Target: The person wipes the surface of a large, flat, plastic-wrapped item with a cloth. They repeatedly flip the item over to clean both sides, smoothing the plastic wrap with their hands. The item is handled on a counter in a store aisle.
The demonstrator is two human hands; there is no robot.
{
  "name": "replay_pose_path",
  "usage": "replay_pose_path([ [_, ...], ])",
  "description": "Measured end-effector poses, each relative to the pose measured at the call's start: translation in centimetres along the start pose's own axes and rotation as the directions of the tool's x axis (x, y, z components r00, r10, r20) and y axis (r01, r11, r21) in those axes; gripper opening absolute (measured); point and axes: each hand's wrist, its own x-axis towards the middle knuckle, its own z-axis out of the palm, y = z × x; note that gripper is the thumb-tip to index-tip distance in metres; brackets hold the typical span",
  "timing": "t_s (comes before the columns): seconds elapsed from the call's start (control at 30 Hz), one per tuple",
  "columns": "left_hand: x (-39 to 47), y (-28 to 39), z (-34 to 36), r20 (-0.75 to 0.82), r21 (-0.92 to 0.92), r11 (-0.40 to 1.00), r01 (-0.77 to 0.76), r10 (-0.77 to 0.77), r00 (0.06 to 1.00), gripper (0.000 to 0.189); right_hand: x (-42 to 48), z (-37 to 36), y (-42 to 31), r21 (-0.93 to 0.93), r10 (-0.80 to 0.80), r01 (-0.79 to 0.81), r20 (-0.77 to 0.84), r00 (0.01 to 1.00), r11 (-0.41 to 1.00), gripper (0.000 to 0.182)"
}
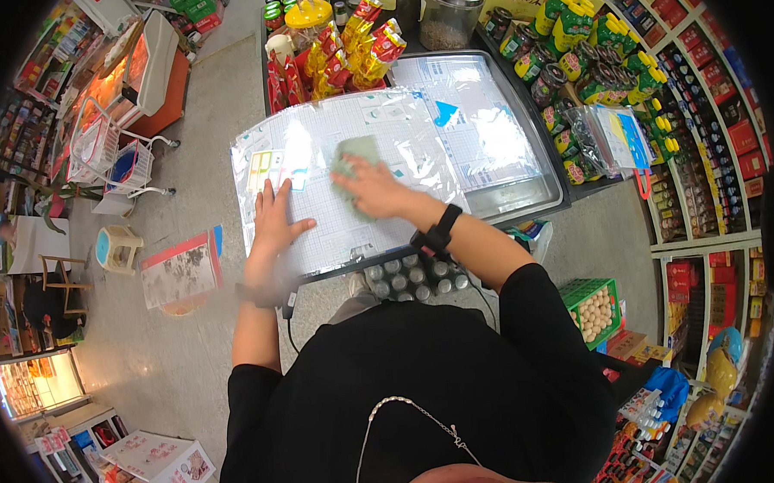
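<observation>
A clear plastic sheet (315,231) with a fine grid and printed panels covers the near left part of the display table. My left hand (275,222) lies palm down on the sheet with its fingers spread, beside a small printed label (265,172). Under my right hand (373,185) is a pale green cloth (358,147), pressed flat against the sheet; both are slightly blurred. To the right, a metal tray (513,199) shows beyond the sheet's edge, with printed paper (467,86) and a blue arrow-shaped piece (445,114) in that area.
Red and gold snack packets (353,55) stand along the far edge, near a lidded jar (450,15). Several yellow-capped bottles (570,26) and a hanging plastic folder (622,137) line the right side. Cans (405,283) sit below the table; a green crate of eggs (594,313) stands lower right.
</observation>
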Motion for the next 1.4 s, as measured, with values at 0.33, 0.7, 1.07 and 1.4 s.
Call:
replay_pose_path([
  [0.33, 0.1, -1.1, 0.9, -0.043, 0.03, 0.999, 0.012, -0.011, 0.999, 0.1, -11.0, -0.1, 1.8, 0.062, 0.081, -0.073, -0.13, 0.988, 0.995, 0.064],
  [0.7, -2.5, 2.7, 1.0, -0.219, 0.145, 0.984, 0.105, -0.071, 0.973, 0.081, -13.9, 2.7, 4.1, 0.3, 0.272, -0.169, -0.345, 0.898, 0.939, 0.061],
  [1.07, -3.5, 9.8, 2.3, -0.228, -0.275, 0.897, -0.347, 0.29, 0.929, 0.078, -5.1, 2.0, -0.6, 0.827, 0.191, 0.223, -0.365, 0.911, 0.516, 0.07],
  [1.4, -2.7, 5.4, 1.9, -0.084, 0.105, 0.994, 0.024, -0.015, 0.996, 0.063, -8.0, 3.8, 3.3, 0.087, 0.25, -0.235, -0.3, 0.921, 0.968, 0.072],
])
